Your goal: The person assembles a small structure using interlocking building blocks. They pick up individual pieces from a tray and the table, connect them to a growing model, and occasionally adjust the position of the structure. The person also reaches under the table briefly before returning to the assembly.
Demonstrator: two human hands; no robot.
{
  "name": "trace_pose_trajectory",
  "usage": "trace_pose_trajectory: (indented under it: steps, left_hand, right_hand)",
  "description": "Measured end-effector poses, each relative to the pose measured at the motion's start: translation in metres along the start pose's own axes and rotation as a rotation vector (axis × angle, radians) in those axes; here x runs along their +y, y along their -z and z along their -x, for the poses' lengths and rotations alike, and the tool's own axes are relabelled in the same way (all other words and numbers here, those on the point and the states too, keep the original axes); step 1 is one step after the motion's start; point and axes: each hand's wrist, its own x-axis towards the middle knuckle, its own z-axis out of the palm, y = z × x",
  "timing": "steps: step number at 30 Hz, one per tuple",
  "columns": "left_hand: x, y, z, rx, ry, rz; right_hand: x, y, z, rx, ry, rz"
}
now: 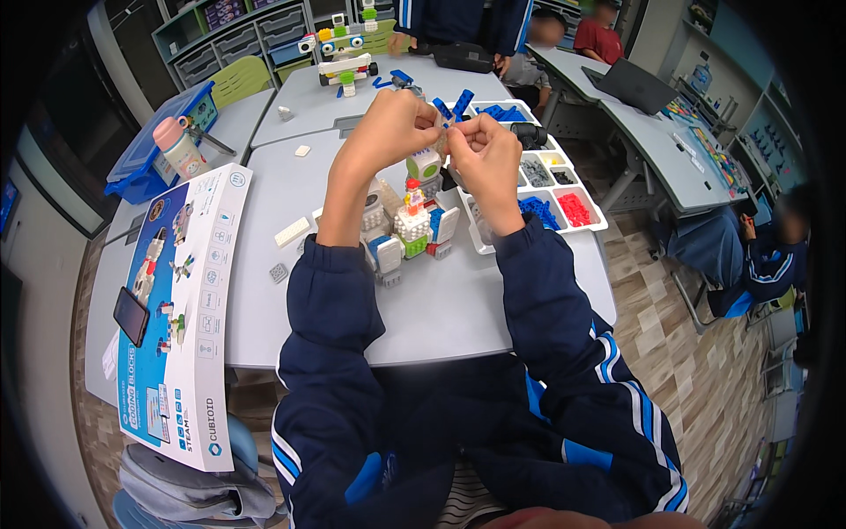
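Both my hands are raised over the table with fingertips brought close together. My left hand [395, 130] pinches at blue building-block beams [462, 103], and my right hand [485, 163] pinches the same cluster from the other side. The fingers partly cover where the beams join. Just below stands a block model [411, 227] in white, grey, blue and green, with a small red-and-white figure [413, 196] on it. Whether the blue beams touch this model cannot be made out. Right of it lies a white sorting tray [592, 196] with blue, red and grey pieces in its compartments.
A large printed box [198, 291] leans at the left, a phone [131, 316] on it. Behind are a pink-capped bottle [181, 150] and a blue bin [132, 181]. Loose blocks [292, 232] lie left of the model. Another block model [346, 62] and a person [458, 22] are across the table.
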Motion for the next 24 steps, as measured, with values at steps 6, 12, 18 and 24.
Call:
trace_pose_trajectory:
  steps: [6,12,18,24]
  left_hand:
    - [-0.001,-0.001,-0.001,0.011,-0.027,-0.029]
    - [0.000,0.003,0.001,-0.016,0.012,-0.027]
    - [0.005,0.013,0.003,-0.079,0.067,0.016]
    - [0.011,0.010,0.005,-0.130,0.056,0.057]
  right_hand:
    - [-0.004,0.004,-0.005,-0.084,-0.124,-0.151]
    - [-0.004,0.008,-0.004,-0.157,-0.247,-0.405]
    - [-0.007,0.016,0.002,-0.222,-0.192,-0.483]
    - [0.018,0.068,0.011,-0.060,-0.056,-0.432]
